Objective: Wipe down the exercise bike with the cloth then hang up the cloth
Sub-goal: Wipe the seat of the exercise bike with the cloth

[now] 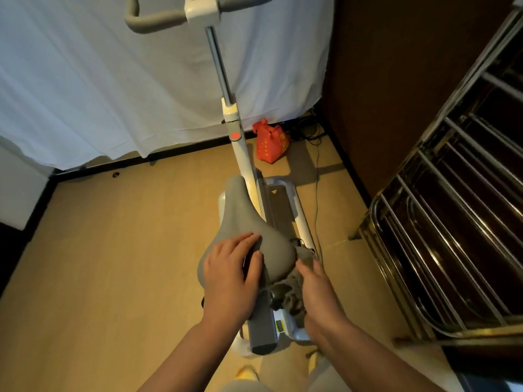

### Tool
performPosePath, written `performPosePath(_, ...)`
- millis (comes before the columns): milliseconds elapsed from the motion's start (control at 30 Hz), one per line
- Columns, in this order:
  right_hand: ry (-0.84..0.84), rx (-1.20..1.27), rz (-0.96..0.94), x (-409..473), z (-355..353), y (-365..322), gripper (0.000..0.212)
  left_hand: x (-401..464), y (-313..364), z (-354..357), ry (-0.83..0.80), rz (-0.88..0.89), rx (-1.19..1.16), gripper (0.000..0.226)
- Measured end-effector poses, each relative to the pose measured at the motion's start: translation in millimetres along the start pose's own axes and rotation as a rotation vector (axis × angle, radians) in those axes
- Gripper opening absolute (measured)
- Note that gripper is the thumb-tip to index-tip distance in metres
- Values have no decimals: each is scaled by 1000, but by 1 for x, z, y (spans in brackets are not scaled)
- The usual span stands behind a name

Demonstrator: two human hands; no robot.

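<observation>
- Your left hand lies flat on the rear of the grey saddle, fingers straight and spread a little, pressing down on it.
- Your right hand grips the bunched grey cloth, fingers curled into it, against the saddle's right rear edge and just below it.
- The exercise bike stands on the tan floor in front of you, its white post rising to the grey handlebar before a white curtain.
- A red bag sits on the floor beside the post, near the wall.
- A metal rack stands well to your right.
</observation>
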State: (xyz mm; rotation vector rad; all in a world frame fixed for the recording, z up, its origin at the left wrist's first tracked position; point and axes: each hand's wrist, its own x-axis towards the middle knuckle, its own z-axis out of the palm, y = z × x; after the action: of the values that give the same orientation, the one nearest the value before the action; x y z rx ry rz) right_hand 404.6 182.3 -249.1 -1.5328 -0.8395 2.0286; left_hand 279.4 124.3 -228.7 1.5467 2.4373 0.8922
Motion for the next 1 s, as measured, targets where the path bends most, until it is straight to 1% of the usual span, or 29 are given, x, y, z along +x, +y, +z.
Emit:
performPosePath(67, 77, 62, 4, -2, 8, 7, 24, -6, -6, -1, -34, 35, -51, 46)
performPosePath(133, 161, 189, 22, 4, 14, 11, 23, -12, -11, -2, -74, 81, -92, 47)
performPosePath(167, 196, 256, 31, 7, 18, 16, 26, -14, -15, -3, -97, 110, -104, 47)
performPosePath(233, 235, 352, 12, 1, 29, 27, 33, -17, -24, -9, -141, 166, -145, 48)
performPosePath(333, 259, 453, -7, -16, 41, 37, 28, -18, -40, -19, -203, 252, -177, 45)
performPosePath(400, 301, 527, -21, -16, 46, 39, 32, -19, -46, -23, -232, 287, -169, 41)
performPosePath(433, 315, 537, -30, -17, 50, 39, 34, -19, -48, -25, -246, 299, -170, 43)
performPosePath(533, 349, 446, -132, -27, 70, 46, 39, -20, -55, -28, -277, 364, -184, 53)
performPosePath(600, 385, 400, -168, -32, 75, 47, 43, -20, -59, -29, -277, 390, -212, 52)
performPosePath(667, 445, 409, -140, -29, 77, 41, 46, -20, -61, -28, -259, 402, -226, 49)
performPosePath(733, 453, 421, -135, -27, 81, 40, 45, -20, -63, -29, -266, 413, -232, 52)
performPosePath(833, 451, 316, -188, -34, 91, 42, 33, -20, -70, -29, -276, 438, -254, 58)
performPosePath(867, 458, 298, -189, -36, 92, 40, 34, -20, -71, -29, -268, 448, -257, 57)
performPosePath(933, 484, 286, -165, -35, 90, 35, 43, -20, -71, -28, -235, 461, -260, 52)
performPosePath(1000, 496, 256, -167, -37, 92, 33, 45, -19, -71, -26, -222, 455, -262, 51)
